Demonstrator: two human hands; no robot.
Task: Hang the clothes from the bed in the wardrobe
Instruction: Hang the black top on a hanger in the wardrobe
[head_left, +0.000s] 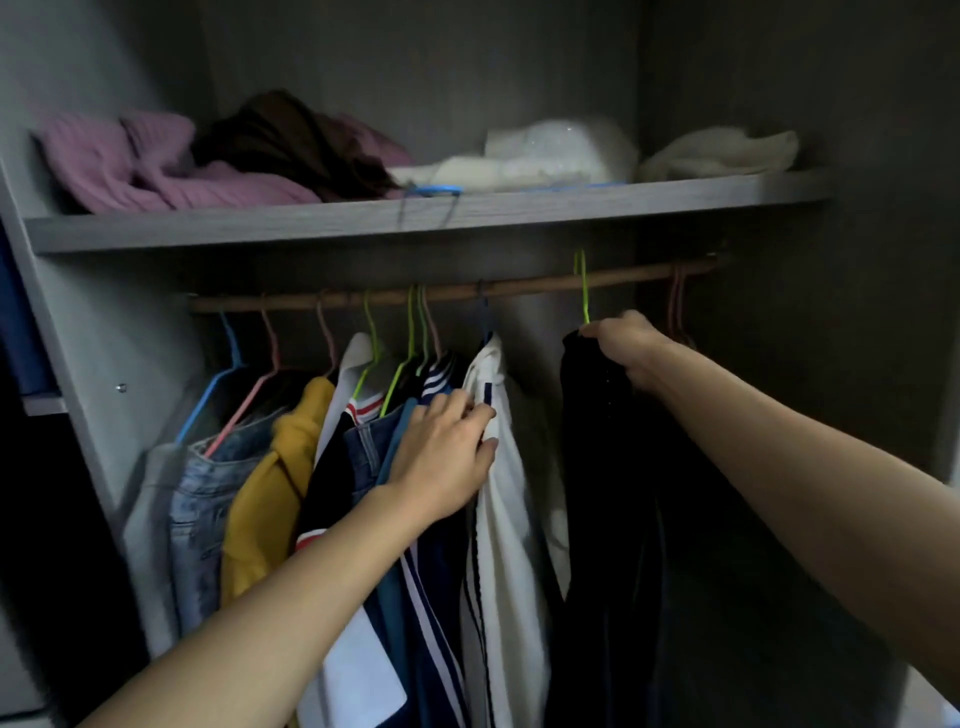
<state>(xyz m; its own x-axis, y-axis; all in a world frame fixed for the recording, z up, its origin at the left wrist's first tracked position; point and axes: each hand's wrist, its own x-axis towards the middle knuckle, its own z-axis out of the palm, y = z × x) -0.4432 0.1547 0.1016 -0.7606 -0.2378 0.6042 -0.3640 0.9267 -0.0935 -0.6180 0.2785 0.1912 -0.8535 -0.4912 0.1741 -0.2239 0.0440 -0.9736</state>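
Inside the wardrobe a wooden rail (519, 287) runs under a shelf. My right hand (626, 345) grips the top of a black garment (608, 493) that hangs from a green hanger (583, 288) hooked on the rail. My left hand (441, 457) rests with nearly straight fingers against a white garment with dark stripes (506, 519), at the right end of a row of hung clothes. That row holds a yellow top (270, 488), light jeans (200, 504) and navy striped pieces. The bed is out of view.
A grey shelf (363, 221) above the rail carries a pink knit (130, 166), a dark brown garment (291, 140), white folded items (545, 153) and a blue hanger (434, 192). Two pink hangers (675, 306) hang at the rail's right end. The wardrobe's side panel (78, 332) stands left.
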